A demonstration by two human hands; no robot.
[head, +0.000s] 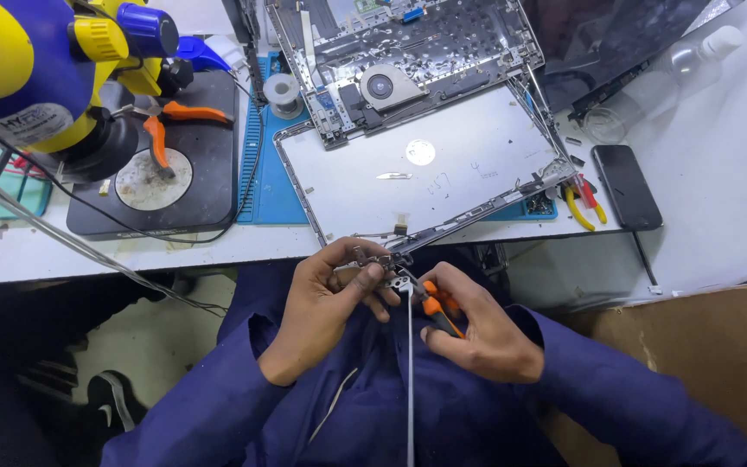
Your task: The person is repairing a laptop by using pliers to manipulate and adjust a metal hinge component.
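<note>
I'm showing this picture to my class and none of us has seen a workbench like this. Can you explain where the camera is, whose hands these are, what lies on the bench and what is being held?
The single picture comes from a camera on the person's head, looking down at their own hands and blue sleeves. The left hand pinches a small metal hinge piece at the near corner of a silver laptop lid. The right hand grips orange-handled pliers at the same spot. The lid lies on a white bench, with the opened laptop base and its round fan behind it. Also there: a dark phone, a clear bottle, a solder reel, spare orange pliers on a black pad, and a yellow-and-blue device.
</note>
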